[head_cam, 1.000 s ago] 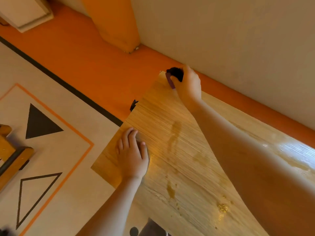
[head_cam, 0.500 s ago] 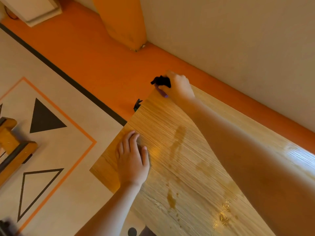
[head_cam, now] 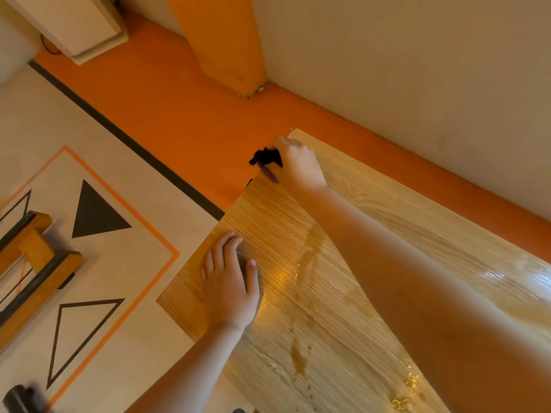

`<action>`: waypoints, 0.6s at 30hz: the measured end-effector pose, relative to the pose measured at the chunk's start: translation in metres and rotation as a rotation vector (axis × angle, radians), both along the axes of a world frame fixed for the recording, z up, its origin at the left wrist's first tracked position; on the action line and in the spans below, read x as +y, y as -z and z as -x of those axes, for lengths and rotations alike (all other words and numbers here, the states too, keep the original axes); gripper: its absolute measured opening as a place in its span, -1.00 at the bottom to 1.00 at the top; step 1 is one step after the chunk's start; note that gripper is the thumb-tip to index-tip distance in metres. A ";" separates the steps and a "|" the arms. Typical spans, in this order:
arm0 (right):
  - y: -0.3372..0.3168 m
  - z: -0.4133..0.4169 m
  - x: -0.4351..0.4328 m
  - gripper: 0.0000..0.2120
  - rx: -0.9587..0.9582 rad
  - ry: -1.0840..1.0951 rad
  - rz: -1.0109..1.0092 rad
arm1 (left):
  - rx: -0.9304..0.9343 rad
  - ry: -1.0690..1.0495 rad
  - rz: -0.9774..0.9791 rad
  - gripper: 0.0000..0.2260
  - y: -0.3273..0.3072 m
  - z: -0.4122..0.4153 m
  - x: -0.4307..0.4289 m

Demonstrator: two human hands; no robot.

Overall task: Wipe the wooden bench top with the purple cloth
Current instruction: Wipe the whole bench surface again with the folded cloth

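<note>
The purple cloth (head_cam: 267, 163) is bunched dark at the far end edge of the wooden surface (head_cam: 351, 293), partly hanging past it over the orange floor (head_cam: 167, 120). The right hand (head_cam: 298, 165) grips it, fingers curled around it. The left hand (head_cam: 229, 284) lies flat, fingers straight, near the surface's near corner. Wet streaks (head_cam: 307, 251) glisten between both arms.

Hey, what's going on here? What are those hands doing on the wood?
A person is wiping a wooden bench top. The right hand grips the purple cloth at the bench's far end edge, near the wall. The left hand rests flat by the near corner. There are wet streaks shining on the wood.
</note>
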State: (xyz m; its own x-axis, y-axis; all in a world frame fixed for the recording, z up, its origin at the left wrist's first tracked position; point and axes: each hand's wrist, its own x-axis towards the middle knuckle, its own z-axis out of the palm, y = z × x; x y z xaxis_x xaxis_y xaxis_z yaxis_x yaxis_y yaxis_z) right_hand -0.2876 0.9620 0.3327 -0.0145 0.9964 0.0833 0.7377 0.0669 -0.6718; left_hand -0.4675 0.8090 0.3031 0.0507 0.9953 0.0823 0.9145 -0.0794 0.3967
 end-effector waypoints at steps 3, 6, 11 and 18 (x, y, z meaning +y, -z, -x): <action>0.002 -0.010 -0.004 -0.82 -0.015 -0.026 -0.006 | -0.005 -0.001 -0.004 -0.62 0.000 -0.001 0.000; 0.007 -0.049 0.014 -0.83 0.019 0.159 -0.036 | -0.014 0.002 -0.006 -0.62 0.000 -0.001 0.001; 0.011 -0.076 0.033 -0.82 0.016 0.333 -0.022 | -0.021 0.003 -0.011 -0.63 0.000 0.001 0.001; 0.008 -0.038 0.022 -0.86 0.049 0.177 -0.012 | -0.020 0.009 -0.011 -0.64 0.000 0.002 -0.001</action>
